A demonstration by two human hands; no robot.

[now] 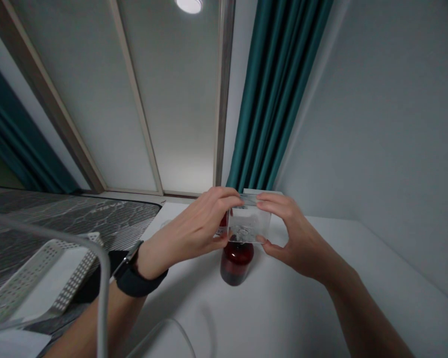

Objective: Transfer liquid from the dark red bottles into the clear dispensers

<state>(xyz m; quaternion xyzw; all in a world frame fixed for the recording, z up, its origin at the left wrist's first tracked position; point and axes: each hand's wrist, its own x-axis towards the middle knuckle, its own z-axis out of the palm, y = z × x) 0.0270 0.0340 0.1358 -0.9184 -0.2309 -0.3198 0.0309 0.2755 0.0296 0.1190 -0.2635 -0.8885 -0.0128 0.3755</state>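
Between my two hands is a clear, see-through box, gripped at its left and right sides. My left hand, with a dark watch on the wrist, has its fingers along the box's left edge. From the other side, my right hand pinches the box with fingers on top and thumb at the lower edge. Just below the box stands a dark red bottle on the white table; its top is partly covered by the box. Another red item shows partly behind my left fingers.
A white perforated basket lies to the left. A pale cable loops across the lower left, with another thin cable on the table. Behind stand teal curtains and frosted sliding doors; a wall bounds the right.
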